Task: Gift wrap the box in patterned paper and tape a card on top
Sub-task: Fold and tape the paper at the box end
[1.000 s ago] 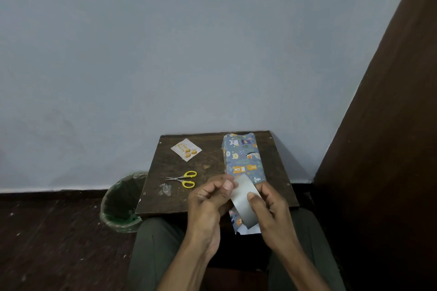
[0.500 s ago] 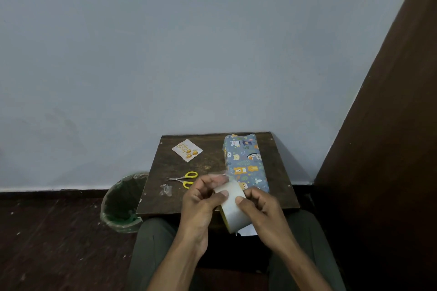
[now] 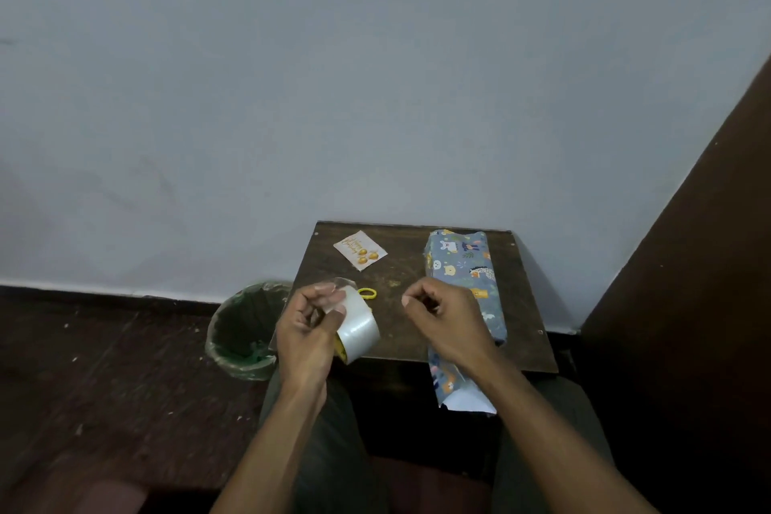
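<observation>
— Small dark wooden table [image 3: 413, 330] against a pale wall; where's the box?

— Wrapped box [image 3: 465, 284] lies along the table's right side, loose paper overhanging the near edge. Card [image 3: 360, 250] sits far left.

— Hands?

— Left hand [image 3: 306, 330] grips the tape roll [image 3: 356, 325], pinching its free end. Right hand [image 3: 448, 319] hovers curled beside the box; whether it pinches anything, can't tell.

Pale blue-grey wall [image 3: 333, 75] behind, plain, dimly and evenly lit. Dark wooden panel [image 3: 688, 263] slanting up the right side. Dark brown floor [image 3: 104, 367], speckled with pale bits. Small dark wooden table [image 3: 409, 330] against the wall; lined waste bin [image 3: 242, 330] just left of it.
</observation>
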